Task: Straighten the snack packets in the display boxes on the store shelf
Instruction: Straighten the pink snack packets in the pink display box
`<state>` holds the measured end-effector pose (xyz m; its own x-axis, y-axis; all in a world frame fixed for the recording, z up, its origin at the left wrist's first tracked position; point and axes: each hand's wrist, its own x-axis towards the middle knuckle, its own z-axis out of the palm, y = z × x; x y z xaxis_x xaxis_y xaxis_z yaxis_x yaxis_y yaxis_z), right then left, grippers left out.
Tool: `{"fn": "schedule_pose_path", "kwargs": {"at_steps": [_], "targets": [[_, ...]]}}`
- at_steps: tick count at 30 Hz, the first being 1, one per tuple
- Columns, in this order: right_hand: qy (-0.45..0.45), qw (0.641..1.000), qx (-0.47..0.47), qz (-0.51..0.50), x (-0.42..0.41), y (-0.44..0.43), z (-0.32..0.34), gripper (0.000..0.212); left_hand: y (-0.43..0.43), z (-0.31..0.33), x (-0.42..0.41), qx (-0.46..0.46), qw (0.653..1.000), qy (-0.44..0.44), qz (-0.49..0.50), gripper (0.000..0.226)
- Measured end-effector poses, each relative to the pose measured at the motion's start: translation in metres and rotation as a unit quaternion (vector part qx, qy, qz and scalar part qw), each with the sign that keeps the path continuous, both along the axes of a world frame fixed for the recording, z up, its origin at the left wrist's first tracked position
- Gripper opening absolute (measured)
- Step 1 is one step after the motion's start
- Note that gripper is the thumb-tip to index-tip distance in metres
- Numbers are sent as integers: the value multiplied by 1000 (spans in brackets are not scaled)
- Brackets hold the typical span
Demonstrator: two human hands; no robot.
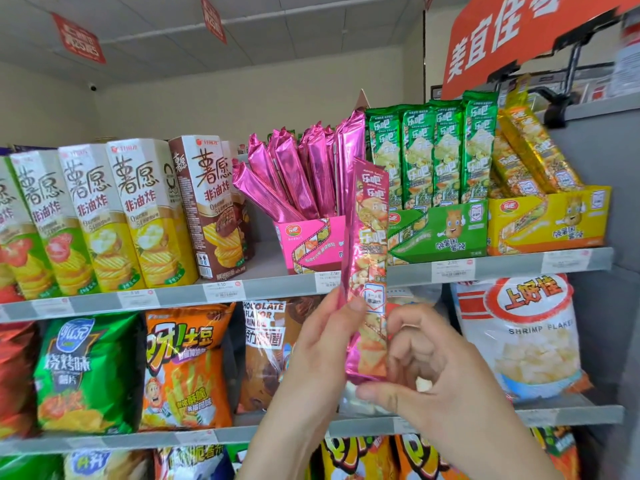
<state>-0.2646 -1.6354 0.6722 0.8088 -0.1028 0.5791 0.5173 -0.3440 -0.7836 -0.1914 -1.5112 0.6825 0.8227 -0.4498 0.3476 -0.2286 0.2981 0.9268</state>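
Observation:
A long pink snack packet (369, 258) stands upright in front of the shelf, held by both hands. My left hand (318, 355) grips its left edge with the thumb on the front. My right hand (429, 368) curls around its lower right side, thumb under the bottom end. Behind it sits the pink display box (311, 244), where several pink packets (294, 174) lean at different angles, backs facing out. To the right stand a green display box (446, 230) with upright green packets (433, 150) and a yellow display box (550, 220) with slanted yellow packets (533, 154).
Tall crisp cartons (131, 213) fill the upper shelf at the left. Its grey edge (498, 268) carries price tags. Chip bags (187, 365) and a shrimp flakes bag (526, 334) line the shelf below. An orange store sign (502, 39) hangs top right.

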Motion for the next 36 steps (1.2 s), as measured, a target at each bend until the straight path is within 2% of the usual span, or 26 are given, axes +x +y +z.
{"fn": "schedule_pose_path", "kwargs": {"at_steps": [2, 5, 7, 8, 10, 13, 16, 18, 20, 22, 24, 28, 31, 33, 36], "targets": [[12, 998, 10, 56, -4, -7, 4, 41, 6, 1, 2, 8, 1000, 25, 0, 59], [-23, 994, 104, 36, -1, -14, 11, 30, 19, -6, 0, -12, 994, 44, -98, 57], [-37, 982, 182, 15, 7, -21, 15, 37, 18, -6, -5, -24, 986, 93, -140, 46], [-31, 977, 211, 29, 11, -23, 18, 44, 13, -5, -6, -50, 977, 134, -161, 50], [-20, 956, 268, 116, 18, -22, 22, 54, 13, -8, -9, -98, 956, 165, -221, 55], [-22, 935, 297, 191, 24, -16, 25, 52, 13, -17, -5, -98, 941, 163, -279, 51], [-32, 937, 301, 171, 29, -14, 24, 48, 12, -21, -4, -76, 958, 134, -240, 51], [-46, 945, 301, 122, 31, -15, 25, 43, 12, -23, -5, -78, 975, 103, -180, 69], [-60, 952, 293, 73, 32, -16, 26, 37, 11, -25, -4, -45, 991, 34, -118, 86], [-79, 954, 287, 45, 34, -16, 26, 33, 9, -27, -4, 32, 997, -56, -33, 76], [-94, 955, 282, 19, 34, -15, 28, 37, 8, -30, -5, 63, 993, -94, 34, 58], [-81, 950, 302, 16, 35, -18, 29, 55, 5, -33, -6, 16, 999, -48, 17, 45], [-40, 937, 331, 103, 33, -22, 29, 66, 4, -33, -9, 13, 999, -21, -47, 59], [-26, 929, 332, 160, 30, -24, 31, 65, 2, -34, -8, -28, 994, 36, -101, 61], [-20, 931, 302, 202, 27, -30, 35, 57, -1, -40, -5, -87, 976, 118, -161, 50]]}}
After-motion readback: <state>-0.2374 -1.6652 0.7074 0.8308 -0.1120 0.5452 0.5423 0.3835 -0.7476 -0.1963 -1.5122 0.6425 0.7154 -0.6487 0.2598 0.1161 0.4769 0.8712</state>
